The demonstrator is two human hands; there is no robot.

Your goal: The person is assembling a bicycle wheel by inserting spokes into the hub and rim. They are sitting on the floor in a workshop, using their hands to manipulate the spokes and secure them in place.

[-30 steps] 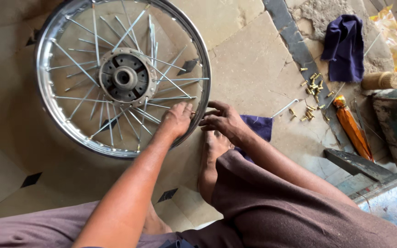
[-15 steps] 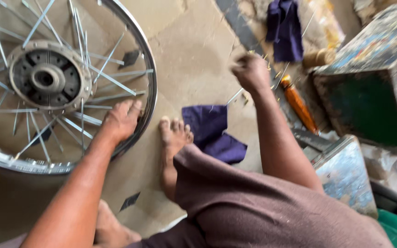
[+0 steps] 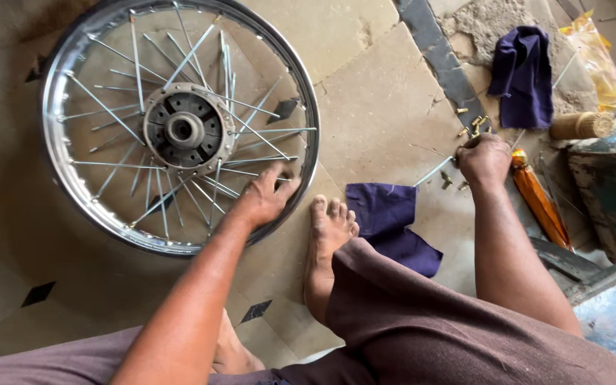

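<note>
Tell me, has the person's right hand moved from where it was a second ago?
Yes. The right hand has left the wheel, where it lay beside the left hand, and now rests out by the small brass pieces near the orange tool.

You sit on a beige tiled floor [image 3: 386, 85] with small dark diamond insets, and a spoked wheel [image 3: 180, 128] lies flat on it at your left. A folded purple cloth [image 3: 390, 224] lies just beside your bare foot [image 3: 326, 246], and small brass nipples [image 3: 473, 125] are scattered near a loose spoke [image 3: 433, 172]. Farther right lie a second purple cloth [image 3: 524, 75], an orange tool handle [image 3: 536, 196] and a yellow plastic bag [image 3: 593, 60].
</note>
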